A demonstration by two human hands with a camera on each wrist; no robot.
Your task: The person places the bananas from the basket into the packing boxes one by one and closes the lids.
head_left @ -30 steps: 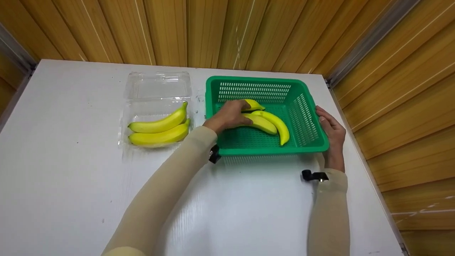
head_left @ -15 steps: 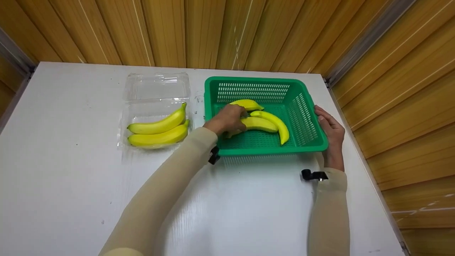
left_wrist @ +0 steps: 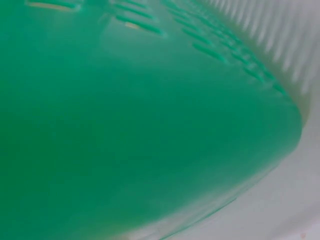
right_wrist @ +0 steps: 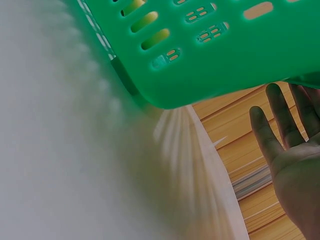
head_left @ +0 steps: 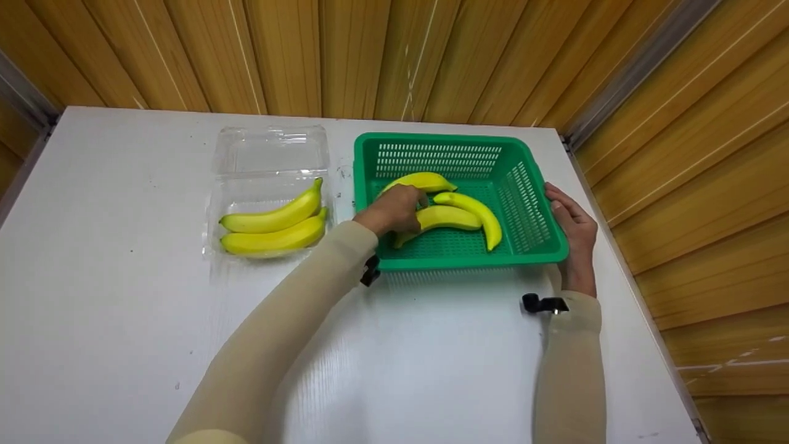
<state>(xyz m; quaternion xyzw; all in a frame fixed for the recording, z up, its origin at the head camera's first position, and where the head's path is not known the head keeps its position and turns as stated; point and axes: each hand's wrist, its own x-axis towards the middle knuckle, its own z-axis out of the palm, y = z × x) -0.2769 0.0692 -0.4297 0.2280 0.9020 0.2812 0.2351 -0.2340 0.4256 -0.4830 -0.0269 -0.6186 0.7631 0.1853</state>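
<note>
In the head view my left hand (head_left: 397,208) reaches into a green plastic basket (head_left: 459,264), fingers curled over the left part of a banana (head_left: 453,216) on its floor. The thumb lies along the near side, and the banana's left end shows below the hand. A second banana (head_left: 490,225) curves beside it on the right, and another banana (head_left: 425,180) lies behind the hand. My right hand (head_left: 576,231) touches the basket's right rim from outside. In the right wrist view, the right hand (right_wrist: 300,160) has straight, spread fingers beside the basket wall (right_wrist: 210,75).
Left of the basket, a clear plastic clamshell box (head_left: 271,151) stands with its lid folded back. Two bananas (head_left: 271,216) lie side by side in it. The basket wall (left_wrist: 150,125) fills most of the left wrist view. Wood-panelled walls (head_left: 351,61) border the white table (head_left: 111,308).
The banana under my left hand has turned, its left end swinging nearer to me. The left hand has shifted slightly left, uncovering more of the rear banana. The right hand stays at the rim.
</note>
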